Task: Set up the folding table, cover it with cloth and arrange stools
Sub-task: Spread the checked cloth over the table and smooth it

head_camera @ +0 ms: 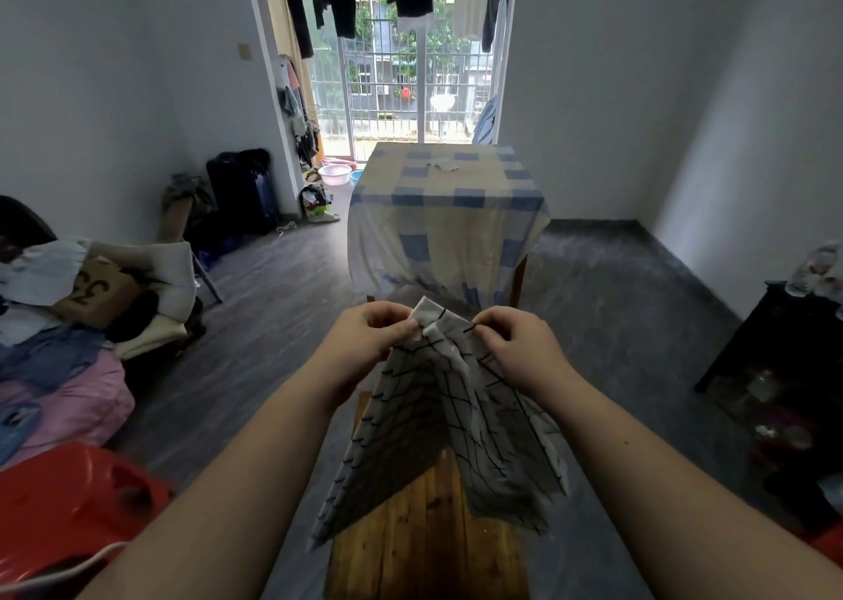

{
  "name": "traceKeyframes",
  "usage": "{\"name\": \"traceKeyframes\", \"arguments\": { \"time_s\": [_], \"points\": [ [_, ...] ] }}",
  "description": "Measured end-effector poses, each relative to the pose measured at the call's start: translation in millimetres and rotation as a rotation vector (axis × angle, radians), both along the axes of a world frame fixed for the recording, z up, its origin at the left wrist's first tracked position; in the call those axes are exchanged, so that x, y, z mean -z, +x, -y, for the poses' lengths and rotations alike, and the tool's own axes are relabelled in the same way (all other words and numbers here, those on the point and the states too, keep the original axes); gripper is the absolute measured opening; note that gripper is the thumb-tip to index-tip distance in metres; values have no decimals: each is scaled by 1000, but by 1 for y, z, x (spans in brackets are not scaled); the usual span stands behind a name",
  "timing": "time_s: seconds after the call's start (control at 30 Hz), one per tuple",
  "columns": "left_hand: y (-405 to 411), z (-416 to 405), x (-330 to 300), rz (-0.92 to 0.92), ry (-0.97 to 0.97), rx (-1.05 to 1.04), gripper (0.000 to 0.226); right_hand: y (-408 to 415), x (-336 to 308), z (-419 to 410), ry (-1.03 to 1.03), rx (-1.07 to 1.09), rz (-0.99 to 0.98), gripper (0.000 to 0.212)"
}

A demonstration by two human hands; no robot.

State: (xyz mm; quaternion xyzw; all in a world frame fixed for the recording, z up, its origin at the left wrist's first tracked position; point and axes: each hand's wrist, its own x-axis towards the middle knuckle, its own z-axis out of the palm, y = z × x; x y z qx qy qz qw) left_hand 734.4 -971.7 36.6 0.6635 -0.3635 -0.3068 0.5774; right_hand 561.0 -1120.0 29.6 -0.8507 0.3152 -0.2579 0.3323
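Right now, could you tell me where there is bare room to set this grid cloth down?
The wooden stool right under the hands has a bare top. The covered table is bare except for a small scrap at the far edge. Floor between table and right wall is open. The left side is crowded: clothes pile, red stool.

Two bare forearms enter from bottom edge, no sleeves in view, no watch, no bracelet, no ring. Left grip (365, 336): bare hand, short plain nails, thumbnail visible near top, no glove. Right grip (515, 348): bare hand, knuckles rounded, nails mostly hidden. Right forearm shows few small dark moles along upper side. Rest of body outside view.
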Motion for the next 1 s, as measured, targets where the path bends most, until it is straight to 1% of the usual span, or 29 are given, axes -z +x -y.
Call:
{"name": "traceKeyframes", "arguments": {
  "time_s": [0.13, 0.27, 0.43, 0.6, 0.8, 0.9, 1.0],
  "points": [
    [3, -1, -5, 0, -13, -33, 13, 5, -13, -1, -19, -5, 45, 11],
    [3, 0, -3, 25, -31, -75, 13, 8, -17, -2, -77, -4, 43, 11],
    [-4, 6, -5, -40, -111, -154, 10, 5, -22, -4, -133, -10, 26, 10],
    [-13, 11, -9, -47, -137, -146, 15, -2, -22, -6, -87, 3, 54, 10],
    [-25, 14, -13, -117, -169, -117, 10, -9, -13, -4, -52, 24, 69, 12],
    [-28, 9, -18, -145, -189, -115, 12, -11, -3, -2, -49, 95, -1, 10],
    [-28, 1, -20, -129, -178, -68, 11, -12, 4, 2, -66, 201, 8, 9]
  ]
}}
